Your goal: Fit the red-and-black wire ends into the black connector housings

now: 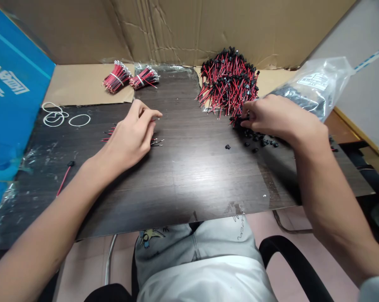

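My left hand (134, 132) is over the left middle of the table, thumb and forefinger pinched together. A tiny pale tip shows at the fingertips; the rest of what they hold is hidden. Under this hand lie loose red and black wires (157, 143) with metal ends, sticking out on both sides. My right hand (268, 115) is closed at the lower right edge of a heap of red and black wires with black connectors (229, 82). Dark pieces show around its fingertips, and I cannot tell which it grips. Loose black connector housings (265, 140) are scattered below it.
Two banded bundles of wires (116, 77) lie at the back left, near white rubber bands (79, 120). A single red wire with a black connector (65, 178) is at the left. A clear plastic bag of black parts (315, 90) stands right, against cardboard walls (164, 31).
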Motion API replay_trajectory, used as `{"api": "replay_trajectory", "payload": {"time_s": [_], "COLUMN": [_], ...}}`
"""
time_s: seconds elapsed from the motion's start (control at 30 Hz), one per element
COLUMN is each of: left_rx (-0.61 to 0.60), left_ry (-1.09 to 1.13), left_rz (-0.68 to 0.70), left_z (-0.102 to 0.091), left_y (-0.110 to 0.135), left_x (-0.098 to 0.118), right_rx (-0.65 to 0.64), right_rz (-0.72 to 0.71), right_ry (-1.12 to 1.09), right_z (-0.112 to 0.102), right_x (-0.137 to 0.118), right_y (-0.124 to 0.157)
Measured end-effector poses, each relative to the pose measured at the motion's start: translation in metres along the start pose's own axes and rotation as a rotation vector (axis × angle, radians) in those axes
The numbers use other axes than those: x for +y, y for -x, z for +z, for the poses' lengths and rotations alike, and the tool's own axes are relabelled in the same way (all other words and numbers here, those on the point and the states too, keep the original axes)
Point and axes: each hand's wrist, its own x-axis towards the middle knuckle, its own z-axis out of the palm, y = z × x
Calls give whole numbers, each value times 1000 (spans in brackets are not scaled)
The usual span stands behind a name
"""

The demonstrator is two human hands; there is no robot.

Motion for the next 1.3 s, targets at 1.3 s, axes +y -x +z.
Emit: {"api": "replay_trajectory", "payload": {"time_s": [1.3], "left_rx": [-168], "left_ry": [-57], "left_rz": [152], "left_z": [6], "left_y": [-2], "left_x": [-11], "right_rx": [-86], "right_rz": [-370], "right_ry": [-1189], "right_z": [75], "right_x": [-104], "right_y": [8]}}
